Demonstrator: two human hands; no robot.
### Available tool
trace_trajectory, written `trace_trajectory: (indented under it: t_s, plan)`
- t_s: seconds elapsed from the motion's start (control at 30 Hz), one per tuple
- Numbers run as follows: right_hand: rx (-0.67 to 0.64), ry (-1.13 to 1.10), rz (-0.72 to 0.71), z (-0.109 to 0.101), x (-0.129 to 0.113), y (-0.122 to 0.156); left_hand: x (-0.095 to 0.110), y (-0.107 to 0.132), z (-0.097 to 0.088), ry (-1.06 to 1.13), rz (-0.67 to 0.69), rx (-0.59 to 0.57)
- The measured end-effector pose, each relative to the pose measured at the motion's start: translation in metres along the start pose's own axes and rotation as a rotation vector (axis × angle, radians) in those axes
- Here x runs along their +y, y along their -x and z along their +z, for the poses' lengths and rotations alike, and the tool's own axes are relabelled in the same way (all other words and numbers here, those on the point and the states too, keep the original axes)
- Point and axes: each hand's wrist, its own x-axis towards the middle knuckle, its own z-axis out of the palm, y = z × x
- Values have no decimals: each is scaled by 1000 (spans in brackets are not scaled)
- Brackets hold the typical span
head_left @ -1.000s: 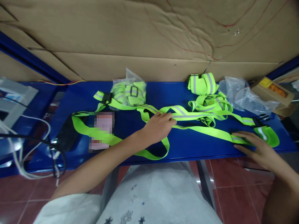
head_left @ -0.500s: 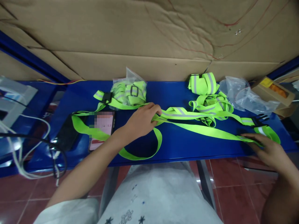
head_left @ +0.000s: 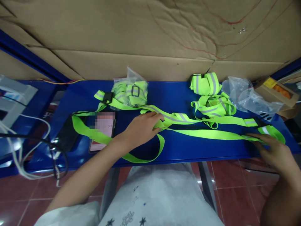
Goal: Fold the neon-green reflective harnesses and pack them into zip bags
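Note:
A long neon-yellow reflective strap [head_left: 207, 134] stretches across the blue table between my two hands. My left hand [head_left: 147, 125] is closed on a gathered part of it near the middle; the fingertips are partly hidden. At the right end my right hand [head_left: 270, 146] pinches the strap beside a black buckle [head_left: 260, 121]. A second black buckle [head_left: 108, 97] lies on the strap's far left part. One loop [head_left: 162, 144] of webbing curls below my left hand. Other reflective straps lie behind: a rolled one [head_left: 205, 84] and a loose bundle [head_left: 215, 106].
A clear bag [head_left: 129, 93] with a folded strap stands at the back. Crumpled plastic bags [head_left: 249, 97] and a small cardboard box [head_left: 279, 91] sit at the right. A phone [head_left: 101, 125], a black object [head_left: 67, 135] and white cables [head_left: 21, 163] are at the left.
My left hand has come slightly down toward the table edge, and the striped part above it now lies apart from the fingers. My right hand has shifted slightly right, still on the strap.

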Motion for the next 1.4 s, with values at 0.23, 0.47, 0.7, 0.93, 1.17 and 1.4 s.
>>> trace_trajectory:
  t_s: [0.23, 0.47, 0.7, 0.93, 1.17, 1.4]
  plan:
    - [-176, -122, -233, -6, -47, 22, 6, 1, -6, -46, 7, 30]
    - [-211, -230, -417, 4, -144, 24, 5, 1, -7, 36, 52, 1]
    - [-117, -258, -375, 23, -134, -1, -3, 8, -11, 78, 148, -186]
    - [-22, -322, -321, 38, -116, -2, -9, 3, -14, 141, 130, -278]
    - [-31, -348, -298, 34, -105, -3, -11, 8, -8, 150, 65, -317]
    - [-16, -242, -305, 18, -102, -4, -11, 19, -10, 199, 100, -267]
